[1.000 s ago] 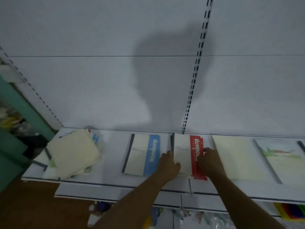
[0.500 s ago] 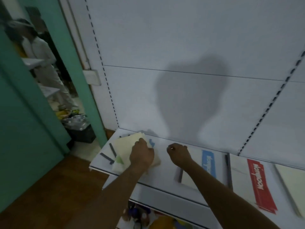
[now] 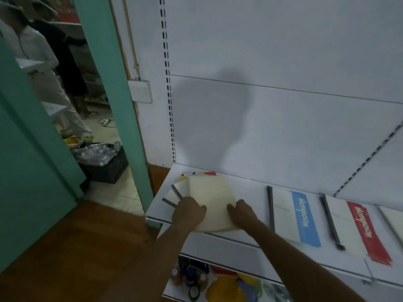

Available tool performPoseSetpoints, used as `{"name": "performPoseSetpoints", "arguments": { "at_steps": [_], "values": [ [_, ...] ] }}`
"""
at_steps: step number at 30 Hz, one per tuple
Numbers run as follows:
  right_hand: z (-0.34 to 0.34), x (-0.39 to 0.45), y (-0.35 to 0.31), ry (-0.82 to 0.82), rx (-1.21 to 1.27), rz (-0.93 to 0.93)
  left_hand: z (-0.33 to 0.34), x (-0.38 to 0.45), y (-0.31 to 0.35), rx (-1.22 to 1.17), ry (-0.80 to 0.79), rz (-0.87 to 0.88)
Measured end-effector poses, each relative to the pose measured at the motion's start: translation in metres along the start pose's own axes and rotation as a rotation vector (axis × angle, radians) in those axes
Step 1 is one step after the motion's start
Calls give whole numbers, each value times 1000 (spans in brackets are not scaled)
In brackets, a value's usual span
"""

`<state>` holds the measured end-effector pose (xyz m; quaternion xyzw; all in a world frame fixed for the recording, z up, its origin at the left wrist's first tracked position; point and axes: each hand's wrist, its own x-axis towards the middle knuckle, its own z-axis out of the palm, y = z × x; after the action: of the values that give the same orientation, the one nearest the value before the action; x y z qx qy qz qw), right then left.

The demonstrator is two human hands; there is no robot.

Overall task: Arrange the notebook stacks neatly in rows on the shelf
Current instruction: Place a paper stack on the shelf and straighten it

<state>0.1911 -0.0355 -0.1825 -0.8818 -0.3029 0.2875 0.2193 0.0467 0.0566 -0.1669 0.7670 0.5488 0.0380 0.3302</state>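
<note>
Hands: left [image 3: 188, 212] & right [image 3: 241, 213] gripping messy flat cream notebook stack [image 3: 210, 195], white shelf [image 3: 250, 188]

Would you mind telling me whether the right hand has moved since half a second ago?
Yes. The right hand has moved left, away from the blue-banded notebook, and now grips the right edge of the messy cream stack.

One messy pile of cream-covered notebooks [image 3: 210, 196]; one blue-banded notebook stack [image 3: 294, 216]; one red-banded notebook stack [image 3: 353, 227]; two bare hands; one black crate [image 3: 106, 166].

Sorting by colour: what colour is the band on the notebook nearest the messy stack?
Blue band, white lettering; head view.
</note>
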Motion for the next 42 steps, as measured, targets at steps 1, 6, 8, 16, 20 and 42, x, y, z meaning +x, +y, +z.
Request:
{"name": "performPoseSetpoints", "arguments": {
  "at_steps": [1,6,8,16,20,42],
  "values": [
    [0,-4,1,13,52,6,0,0,1,-4,-14,14],
    [-21,-31,11,34,266,-84,6,-10,19,-47,-53,-22],
    [-39,-44,21,75,382,-92,12,-20,35,-44,-35,-51],
    [-143,-115,134,464,653,-39,81,-98,172,-329,-123,227],
    [-199,-178,235,595,745,121,150,-172,239,-365,-282,450],
    [-307,-319,537,874,809,488,388,-382,413,-203,-568,727]
  ]
}}
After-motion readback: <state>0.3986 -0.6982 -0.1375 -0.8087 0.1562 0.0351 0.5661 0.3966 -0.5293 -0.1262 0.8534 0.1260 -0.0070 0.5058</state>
